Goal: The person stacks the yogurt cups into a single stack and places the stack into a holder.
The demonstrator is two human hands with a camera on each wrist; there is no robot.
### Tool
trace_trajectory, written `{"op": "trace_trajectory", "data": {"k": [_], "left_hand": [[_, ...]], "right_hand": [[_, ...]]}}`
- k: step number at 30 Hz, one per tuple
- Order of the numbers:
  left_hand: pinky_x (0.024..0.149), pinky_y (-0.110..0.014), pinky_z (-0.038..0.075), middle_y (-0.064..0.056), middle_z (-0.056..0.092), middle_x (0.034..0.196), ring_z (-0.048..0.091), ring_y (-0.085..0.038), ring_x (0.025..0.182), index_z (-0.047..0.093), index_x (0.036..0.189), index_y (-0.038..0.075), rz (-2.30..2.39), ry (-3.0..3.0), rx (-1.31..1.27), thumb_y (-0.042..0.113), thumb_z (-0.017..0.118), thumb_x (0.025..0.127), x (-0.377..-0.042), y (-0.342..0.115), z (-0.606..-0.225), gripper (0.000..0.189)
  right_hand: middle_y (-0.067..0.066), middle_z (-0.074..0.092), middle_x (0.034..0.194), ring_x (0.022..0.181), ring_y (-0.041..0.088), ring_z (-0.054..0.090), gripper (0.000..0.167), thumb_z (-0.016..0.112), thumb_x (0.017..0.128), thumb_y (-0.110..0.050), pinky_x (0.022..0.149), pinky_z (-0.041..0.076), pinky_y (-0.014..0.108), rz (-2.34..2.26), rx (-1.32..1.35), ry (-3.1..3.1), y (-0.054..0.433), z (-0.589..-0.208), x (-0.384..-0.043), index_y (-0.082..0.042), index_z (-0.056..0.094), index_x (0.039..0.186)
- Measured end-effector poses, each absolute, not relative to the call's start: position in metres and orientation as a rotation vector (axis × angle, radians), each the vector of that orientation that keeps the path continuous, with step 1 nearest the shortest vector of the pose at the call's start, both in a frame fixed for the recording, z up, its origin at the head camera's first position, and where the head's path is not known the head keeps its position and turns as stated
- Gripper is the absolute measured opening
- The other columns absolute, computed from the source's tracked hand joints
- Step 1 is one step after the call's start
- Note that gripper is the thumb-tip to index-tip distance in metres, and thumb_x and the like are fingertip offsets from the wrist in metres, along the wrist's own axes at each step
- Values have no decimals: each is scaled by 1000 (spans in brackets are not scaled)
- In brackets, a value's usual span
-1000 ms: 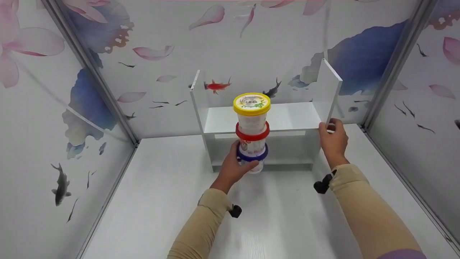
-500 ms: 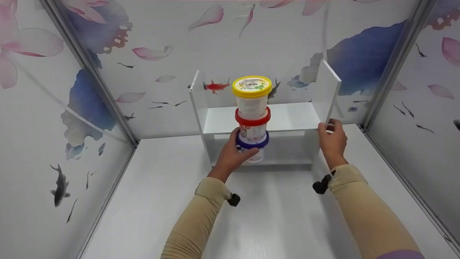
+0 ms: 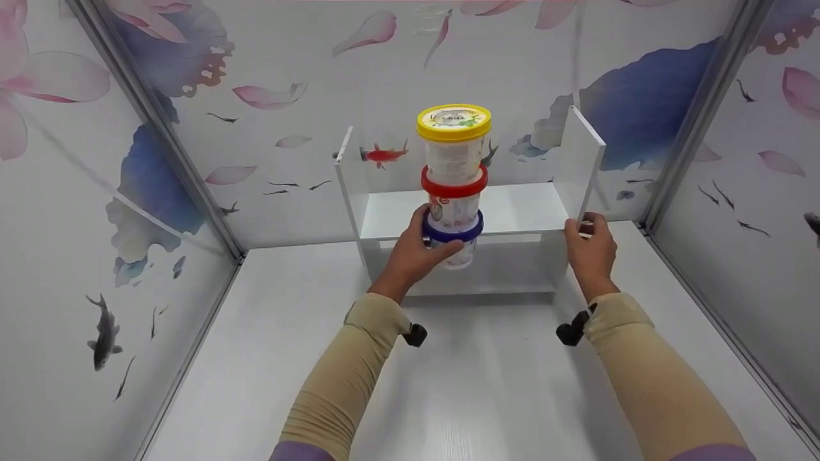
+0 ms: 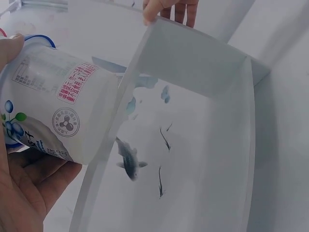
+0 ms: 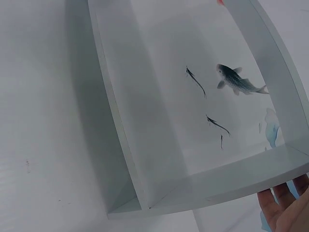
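Note:
In the head view, three white plastic tubs stand in an upright stack: a yellow-lidded tub (image 3: 453, 157) on top, a red-lidded tub (image 3: 456, 213) in the middle, and a blue-lidded tub (image 3: 459, 260) at the bottom. My left hand (image 3: 412, 257) grips the bottom tub, thumb in front, holding the stack up before the white shelf (image 3: 519, 208). Blueberries are printed on that tub (image 4: 63, 106) in the left wrist view. My right hand (image 3: 592, 253) holds the front edge of the shelf's right side panel (image 3: 583, 157), with fingers (image 5: 282, 193) on its outer face.
The shelf has an upper board between two raised side panels and a lower compartment (image 3: 506, 266). It stands on a white table (image 3: 474, 384) against a back wall (image 3: 307, 57) printed with fish and petals. Metal-framed walls (image 3: 57, 224) close in both sides.
The left hand has lifted the stack of tubs steadily upward, from in front of the lower compartment to about the upper board's height. The right hand stays on the side panel.

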State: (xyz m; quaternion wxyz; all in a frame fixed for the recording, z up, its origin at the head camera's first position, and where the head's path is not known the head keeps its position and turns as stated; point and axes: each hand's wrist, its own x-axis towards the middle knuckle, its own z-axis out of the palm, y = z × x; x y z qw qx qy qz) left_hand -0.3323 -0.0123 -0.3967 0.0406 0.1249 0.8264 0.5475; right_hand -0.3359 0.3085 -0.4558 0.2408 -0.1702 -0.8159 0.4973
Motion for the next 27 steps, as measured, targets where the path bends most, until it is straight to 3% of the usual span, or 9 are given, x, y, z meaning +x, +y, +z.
{"op": "trace_trajectory", "data": {"k": [11,27], "left_hand": [[114,-51,39,5,47,152,45,-21,140,25,157,31,1682,2532,449,59,84,74,-347,-5,-380,106],[118,-51,32,2,39,157,37,-23,146,18,159,29,1634,2596,304,58,82,77,-361,17,-376,108]], "right_hand": [[18,61,130,116,31,61,53,48,102,-43,92,53,47,1357,-432,-2228,310,-458,-336,-8,50,143],[17,60,132,117,30,60,54,46,102,-44,95,53,48,1375,-434,-2241,312,-456,-334,-8,49,143]]}}
